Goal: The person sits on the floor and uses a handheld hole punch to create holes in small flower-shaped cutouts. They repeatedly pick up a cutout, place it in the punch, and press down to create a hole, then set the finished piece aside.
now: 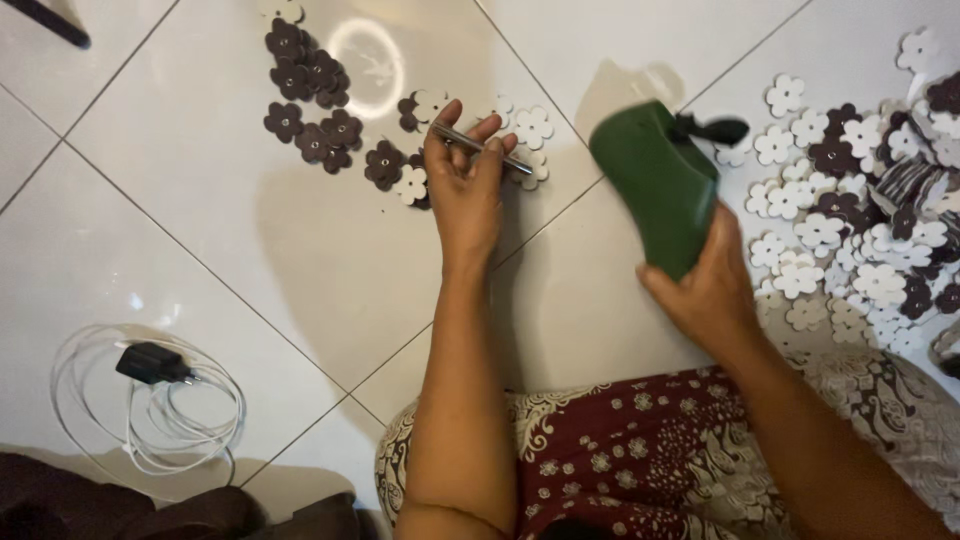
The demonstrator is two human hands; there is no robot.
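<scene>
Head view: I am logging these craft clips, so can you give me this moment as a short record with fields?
Setting: white tiled floor, person seated, patterned cloth over the lap
Left hand: holds a thin metal rod across its fingers
Right hand: grips a green block-shaped tool, tilted, black part at its top
Near left hand: dark brown and white flower cutouts on the floor
Near right hand: heap of white and brown flower pieces
Lower left: charger with coiled white cable

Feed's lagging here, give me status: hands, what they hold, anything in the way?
Left hand grips thin metal rod over flower cutouts. Right hand holds green block. White flower pile at right; nothing between hands.
</scene>
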